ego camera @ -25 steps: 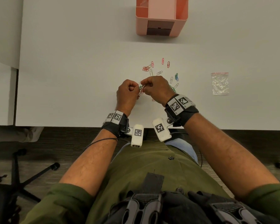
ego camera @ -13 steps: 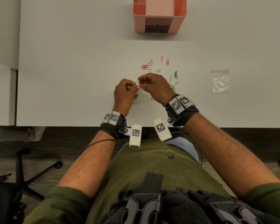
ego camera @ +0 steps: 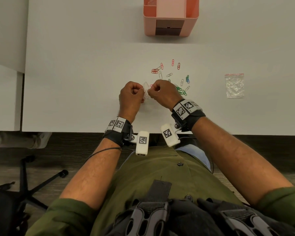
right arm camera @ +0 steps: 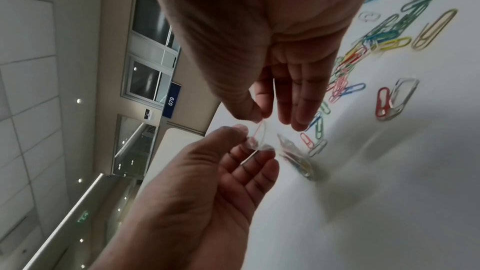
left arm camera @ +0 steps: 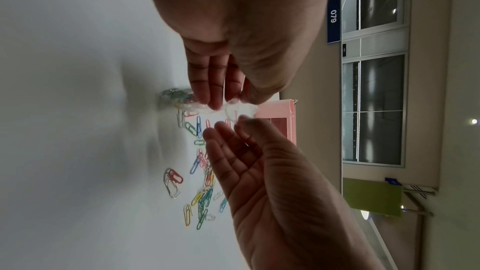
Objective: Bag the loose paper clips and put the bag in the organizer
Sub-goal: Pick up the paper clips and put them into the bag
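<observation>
A small clear zip bag (ego camera: 146, 90) with several coloured clips in it stands on the white table. My left hand (ego camera: 140, 91) and right hand (ego camera: 151, 90) each pinch one lip of its mouth. In the left wrist view the bag's filled bottom (left arm camera: 179, 99) rests on the table below my left hand (left arm camera: 231, 103), and my right hand (left arm camera: 230, 123) holds the opposite lip. The right wrist view shows my right hand (right arm camera: 262, 117), my left hand (right arm camera: 250, 141) and the bag (right arm camera: 296, 157). Loose paper clips (ego camera: 170, 75) lie scattered just beyond and right of my hands. The pink organizer (ego camera: 170, 16) stands at the far edge.
A second clear zip bag (ego camera: 234, 86) with a red strip lies flat on the table (ego camera: 75, 74) to the right. The table's near edge runs just behind my wrists. A chair base (ego camera: 29, 181) is on the floor at the left.
Both hands have stayed together on the bag and shifted slightly away from me. The bag's mouth now shows spread between the two pinches.
</observation>
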Motion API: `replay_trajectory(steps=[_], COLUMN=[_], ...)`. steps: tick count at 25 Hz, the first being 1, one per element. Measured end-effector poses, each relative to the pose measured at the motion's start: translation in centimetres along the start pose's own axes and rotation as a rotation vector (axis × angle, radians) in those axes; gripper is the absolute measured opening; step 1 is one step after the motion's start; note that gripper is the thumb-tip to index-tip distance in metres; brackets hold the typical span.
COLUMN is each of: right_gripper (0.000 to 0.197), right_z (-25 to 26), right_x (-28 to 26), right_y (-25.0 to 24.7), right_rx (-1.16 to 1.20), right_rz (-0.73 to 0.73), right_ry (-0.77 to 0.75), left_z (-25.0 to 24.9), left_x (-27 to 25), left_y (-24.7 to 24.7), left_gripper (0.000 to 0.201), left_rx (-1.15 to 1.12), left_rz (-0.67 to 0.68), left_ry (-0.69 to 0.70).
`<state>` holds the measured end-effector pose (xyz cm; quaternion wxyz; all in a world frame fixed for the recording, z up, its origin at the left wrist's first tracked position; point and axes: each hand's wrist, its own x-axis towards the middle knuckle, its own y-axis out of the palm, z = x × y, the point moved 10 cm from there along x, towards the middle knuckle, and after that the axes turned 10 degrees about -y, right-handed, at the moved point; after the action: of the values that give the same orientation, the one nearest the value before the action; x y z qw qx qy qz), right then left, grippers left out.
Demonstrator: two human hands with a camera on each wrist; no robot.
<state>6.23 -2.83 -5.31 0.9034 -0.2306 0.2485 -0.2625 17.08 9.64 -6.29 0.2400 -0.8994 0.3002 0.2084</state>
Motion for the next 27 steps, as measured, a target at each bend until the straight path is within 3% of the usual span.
replay_trajectory(steps=[7,13,16,19,23,27], right_gripper=[0.017,0.006,0.010,0.007,0.018,0.045], right_z=[1.2,1.0,0.7,-1.6,-3.7,-4.8], right_x=[0.3,-0.5,-0.8,-0.2,1.1,1.4], right_y=[0.7,4.8,5.6,3.5,-3.4,-5.6], right_rx=[0.268,0.751,0.821,0.592,0.006,-0.501], right_rz=[-0.017,0.147,0.174,0.083,-0.092,-0.064], right_ry=[0.023,0.199,0.231,0.192,-0.012,-0.111], left_z=[-1.2,-1.2,-0.7,0.1,0.7,1.0], left_x=[-0.5,-0.6,-0.3,0.0,0.5,0.8], left_y=[-2.5,-3.1,-2.6,-1.2,0.3,1.0], left_gripper=[0.006,0.005,0.011,0.015,0.007,0.009], left_rx=[-0.027,0.022,0.060,0.086,0.075,0.061], left_rz=[-0.061,-0.083,-0.074,-0.052,-0.017,0.003], left_ry=[0.044,0.071,0.063,0.025,-0.007,-0.026])
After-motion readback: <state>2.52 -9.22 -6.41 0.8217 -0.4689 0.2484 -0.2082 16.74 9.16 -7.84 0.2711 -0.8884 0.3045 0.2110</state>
